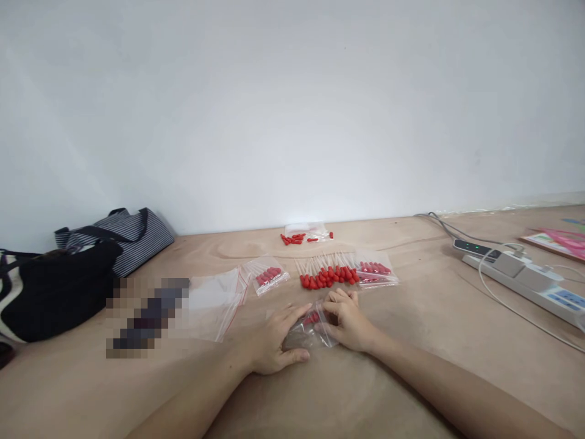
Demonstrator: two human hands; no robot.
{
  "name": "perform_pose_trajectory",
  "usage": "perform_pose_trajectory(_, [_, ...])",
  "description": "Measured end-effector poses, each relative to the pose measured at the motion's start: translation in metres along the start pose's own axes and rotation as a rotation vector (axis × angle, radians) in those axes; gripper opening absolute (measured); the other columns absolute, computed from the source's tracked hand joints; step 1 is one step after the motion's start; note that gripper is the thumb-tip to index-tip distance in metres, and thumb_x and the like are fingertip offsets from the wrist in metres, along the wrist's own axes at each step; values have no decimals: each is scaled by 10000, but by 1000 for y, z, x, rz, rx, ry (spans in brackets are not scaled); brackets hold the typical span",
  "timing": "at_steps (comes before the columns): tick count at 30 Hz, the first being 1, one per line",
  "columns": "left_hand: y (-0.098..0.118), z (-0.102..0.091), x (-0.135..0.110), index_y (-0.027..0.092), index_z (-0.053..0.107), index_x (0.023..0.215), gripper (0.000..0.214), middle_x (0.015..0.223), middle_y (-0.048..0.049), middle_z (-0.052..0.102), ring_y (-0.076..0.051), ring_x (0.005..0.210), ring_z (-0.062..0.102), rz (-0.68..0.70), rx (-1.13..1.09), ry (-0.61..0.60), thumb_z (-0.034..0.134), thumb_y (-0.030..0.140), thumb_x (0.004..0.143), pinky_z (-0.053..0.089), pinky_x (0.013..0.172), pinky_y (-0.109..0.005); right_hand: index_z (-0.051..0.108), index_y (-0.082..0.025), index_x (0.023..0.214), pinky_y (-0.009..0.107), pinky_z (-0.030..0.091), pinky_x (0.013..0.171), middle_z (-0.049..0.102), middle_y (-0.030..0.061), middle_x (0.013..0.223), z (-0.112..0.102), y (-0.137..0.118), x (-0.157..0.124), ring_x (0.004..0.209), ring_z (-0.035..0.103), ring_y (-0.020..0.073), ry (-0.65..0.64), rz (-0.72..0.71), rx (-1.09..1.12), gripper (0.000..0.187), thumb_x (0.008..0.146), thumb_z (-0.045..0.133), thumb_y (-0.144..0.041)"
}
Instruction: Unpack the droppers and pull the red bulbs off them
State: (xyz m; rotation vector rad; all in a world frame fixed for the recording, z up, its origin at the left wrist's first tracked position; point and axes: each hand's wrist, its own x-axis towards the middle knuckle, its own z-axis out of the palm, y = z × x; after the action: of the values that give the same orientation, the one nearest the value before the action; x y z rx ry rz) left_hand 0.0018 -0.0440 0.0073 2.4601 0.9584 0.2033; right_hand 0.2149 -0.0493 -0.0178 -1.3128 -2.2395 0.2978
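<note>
A small clear zip bag [299, 334] with red-tipped sticks inside lies on the table between my hands. My left hand [276, 341] rests at its left side, thumb and fingers spread, fingertips touching the plastic. At the bag's right edge my right hand [350, 320] has its fingers curled in and pinches the plastic. Just beyond the hands, a row of loose red-tipped wooden sticks [326, 275] lies side by side. Filled bags flank that row: one bag [269, 275] to the left and another bag [377, 268] to the right.
Flat clear bags [212, 302] lie left of my hands, beside a blurred-out dark object [150, 317]. Loose red pieces [292, 239] are near the wall. A black bag [64, 292] and a striped bag [141, 244] stand far left; a power strip [525, 283] with cables sits right.
</note>
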Motion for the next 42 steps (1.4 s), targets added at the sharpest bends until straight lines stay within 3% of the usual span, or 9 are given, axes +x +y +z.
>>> perform_pose_trajectory(6, [-1,0,0,239,338,1294,419,1312,-27,435,-187,1207,384,-48,-42,191,274,341,892,307,1022,-364,512,-200,762,348,274,780,565,-17,720,-3,3,-3,756,497,146,124,-19,133,84,790,498,-278])
perform_pose_trajectory(12, [0,-4,1,207,438,1203,427,1220,-62,507,-214,1124,454,-129,-22,299,475,257,780,367,967,-387,500,-206,744,322,364,729,580,19,725,-16,23,-1,719,523,166,477,139,377,152,777,465,-350])
perform_pose_trajectory(18, [-9,7,2,216,492,1116,377,936,-30,621,-180,892,573,-226,-106,380,489,201,740,462,820,-348,465,-198,792,277,409,639,552,33,774,-23,48,5,678,512,148,848,370,553,260,725,505,-445])
perform_pose_trajectory(21, [-16,-2,1,228,469,1144,387,903,-16,623,-167,856,578,-220,-60,450,463,224,756,459,812,-337,487,-193,766,306,395,686,584,43,758,-20,52,7,677,529,159,843,414,425,294,719,504,-483])
perform_pose_trajectory(26, [-47,-49,-17,178,497,1114,382,977,-59,625,-197,907,566,-336,147,660,427,311,763,427,848,-337,527,-199,675,398,241,857,638,27,727,-13,48,16,688,540,172,760,448,54,298,735,491,-489])
perform_pose_trajectory(31, [-83,-82,-43,196,539,1097,372,1133,-66,579,-221,1040,517,-517,320,558,392,306,774,393,889,-350,553,-205,651,404,185,839,635,16,688,-6,45,27,773,517,204,671,425,-133,315,757,475,-492])
perform_pose_trajectory(36, [-79,-74,-45,260,521,1170,404,1355,-93,363,-326,1224,327,-856,537,452,300,322,838,303,912,-524,625,-223,662,405,165,821,633,36,792,-3,42,28,847,471,218,639,379,-234,327,804,440,-453])
perform_pose_trajectory(39, [-66,-59,-38,263,322,1324,536,1393,-136,285,-400,1243,260,-1030,434,387,232,487,845,265,896,-593,643,-233,702,410,157,836,618,35,854,-3,36,26,849,469,204,668,322,-247,285,821,441,-394])
perform_pose_trajectory(42, [-61,-47,-30,289,204,1359,601,1428,-136,201,-427,1263,185,-1078,325,289,207,562,823,194,903,-641,645,-237,750,407,170,854,610,30,863,-2,26,22,848,479,185,624,169,-212,245,834,439,-341])
